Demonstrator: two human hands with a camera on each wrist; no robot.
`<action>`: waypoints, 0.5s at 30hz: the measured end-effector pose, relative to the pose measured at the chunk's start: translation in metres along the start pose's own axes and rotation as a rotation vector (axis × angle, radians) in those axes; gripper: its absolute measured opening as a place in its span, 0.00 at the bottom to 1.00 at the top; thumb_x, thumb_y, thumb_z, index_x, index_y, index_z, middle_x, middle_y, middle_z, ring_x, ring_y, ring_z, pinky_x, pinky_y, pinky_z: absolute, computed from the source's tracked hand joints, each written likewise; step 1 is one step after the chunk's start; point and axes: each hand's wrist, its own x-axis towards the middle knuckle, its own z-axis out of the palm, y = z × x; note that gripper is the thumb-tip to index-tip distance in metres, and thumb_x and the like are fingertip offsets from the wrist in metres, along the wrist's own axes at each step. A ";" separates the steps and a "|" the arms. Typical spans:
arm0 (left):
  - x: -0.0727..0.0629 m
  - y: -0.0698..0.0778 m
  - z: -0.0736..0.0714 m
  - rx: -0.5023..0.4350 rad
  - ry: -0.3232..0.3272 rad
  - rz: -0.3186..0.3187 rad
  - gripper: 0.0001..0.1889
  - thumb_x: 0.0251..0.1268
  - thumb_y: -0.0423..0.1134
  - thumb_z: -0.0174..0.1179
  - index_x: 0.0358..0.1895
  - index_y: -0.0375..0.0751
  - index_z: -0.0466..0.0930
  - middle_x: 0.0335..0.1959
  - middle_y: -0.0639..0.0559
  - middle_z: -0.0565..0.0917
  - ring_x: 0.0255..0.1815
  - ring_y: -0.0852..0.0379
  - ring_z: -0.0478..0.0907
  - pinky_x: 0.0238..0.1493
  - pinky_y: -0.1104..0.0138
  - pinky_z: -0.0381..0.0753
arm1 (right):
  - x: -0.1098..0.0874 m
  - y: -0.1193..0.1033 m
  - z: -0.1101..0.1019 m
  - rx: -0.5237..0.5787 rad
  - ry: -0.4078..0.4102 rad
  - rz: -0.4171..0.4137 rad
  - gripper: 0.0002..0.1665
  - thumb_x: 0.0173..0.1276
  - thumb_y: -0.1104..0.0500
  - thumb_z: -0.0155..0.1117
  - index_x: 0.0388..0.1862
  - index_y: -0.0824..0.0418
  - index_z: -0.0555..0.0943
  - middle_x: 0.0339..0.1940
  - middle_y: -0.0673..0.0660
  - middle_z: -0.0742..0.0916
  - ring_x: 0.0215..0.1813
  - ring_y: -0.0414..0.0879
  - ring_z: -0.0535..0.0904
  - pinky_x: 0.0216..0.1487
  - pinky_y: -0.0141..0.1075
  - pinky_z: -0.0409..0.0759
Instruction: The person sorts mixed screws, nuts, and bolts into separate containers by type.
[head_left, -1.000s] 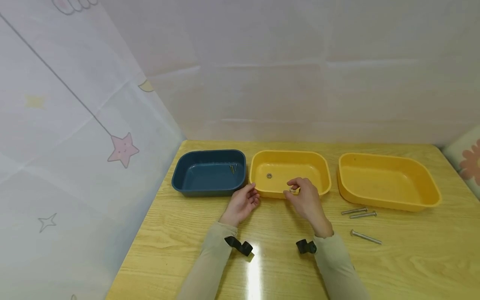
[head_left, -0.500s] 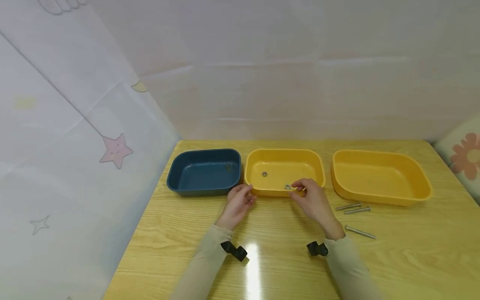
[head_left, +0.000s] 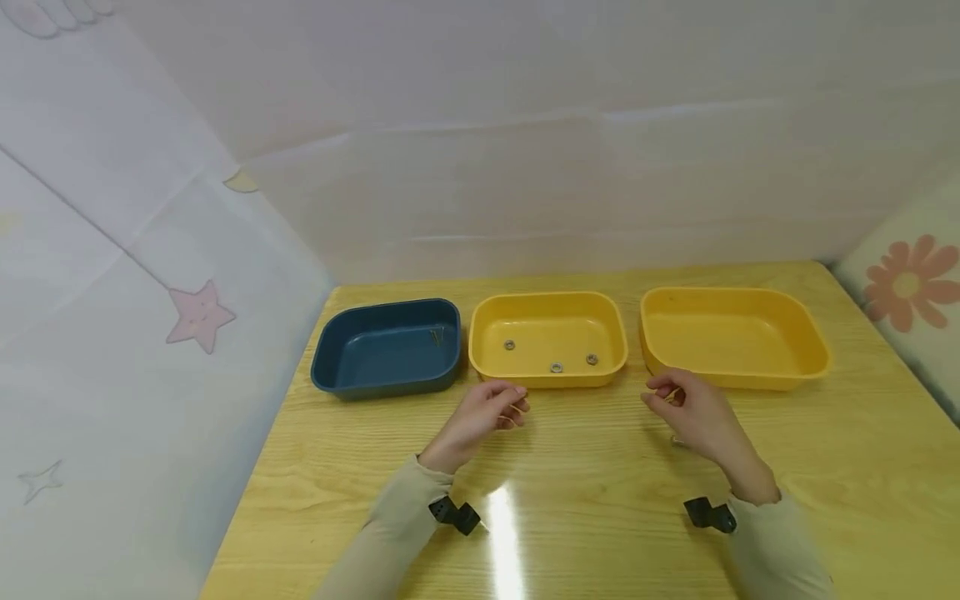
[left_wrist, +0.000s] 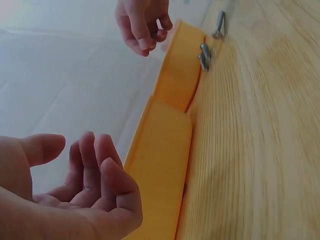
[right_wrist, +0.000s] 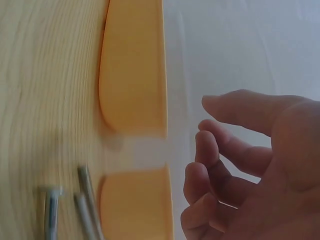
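My right hand (head_left: 693, 412) hovers in front of the right yellow tray (head_left: 810, 367), fingers loosely curled, with nothing between thumb and fingertips. Below it lie metal bolts, mostly hidden by the hand in the head view; the left wrist view shows one long bolt (left_wrist: 220, 25) and two others (left_wrist: 204, 61) beside the tray. My left hand (head_left: 480, 421) is held just in front of the middle yellow tray (head_left: 547, 381), its fingers relaxed around nothing. Inside that tray are three hex nuts: one at left (head_left: 510, 344), one near the front (head_left: 557, 367), one at right (head_left: 592, 359).
A dark blue tray (head_left: 382, 387) stands at the left with a few small thin screws (head_left: 437, 336) inside. All three trays are lined up along the back of the wooden table (head_left: 585, 500), before a pale cloth backdrop (head_left: 487, 167).
My right hand has moved right, from over the middle tray to the right tray's front. The nut at the middle tray's right, hidden before, now shows. My left hand has drawn slightly off the rim.
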 end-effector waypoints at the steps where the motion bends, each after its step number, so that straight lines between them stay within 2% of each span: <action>1: 0.003 0.001 0.005 0.006 -0.018 0.001 0.19 0.73 0.43 0.54 0.51 0.26 0.76 0.35 0.50 0.82 0.35 0.54 0.81 0.44 0.61 0.80 | -0.002 0.004 -0.004 -0.007 0.008 0.000 0.14 0.70 0.54 0.61 0.45 0.64 0.81 0.36 0.55 0.84 0.34 0.43 0.74 0.34 0.31 0.72; 8: 0.022 0.009 0.047 0.010 -0.091 -0.003 0.17 0.73 0.42 0.53 0.51 0.29 0.79 0.38 0.48 0.85 0.35 0.56 0.82 0.46 0.60 0.81 | -0.017 0.040 -0.024 -0.032 0.003 -0.032 0.09 0.68 0.55 0.64 0.41 0.59 0.82 0.36 0.53 0.84 0.34 0.37 0.73 0.33 0.31 0.72; 12: 0.034 0.009 0.074 -0.007 -0.121 0.003 0.16 0.74 0.41 0.52 0.51 0.31 0.80 0.39 0.46 0.85 0.36 0.54 0.82 0.46 0.58 0.82 | -0.028 0.058 -0.033 -0.029 -0.075 0.037 0.14 0.69 0.52 0.63 0.46 0.61 0.81 0.40 0.55 0.84 0.35 0.38 0.72 0.32 0.32 0.71; 15: 0.042 0.007 0.093 -0.057 -0.144 -0.013 0.16 0.73 0.40 0.52 0.52 0.31 0.79 0.39 0.46 0.84 0.39 0.50 0.83 0.44 0.60 0.82 | -0.036 0.071 -0.037 -0.009 -0.121 0.086 0.16 0.69 0.53 0.63 0.47 0.64 0.80 0.40 0.56 0.83 0.33 0.38 0.72 0.32 0.32 0.71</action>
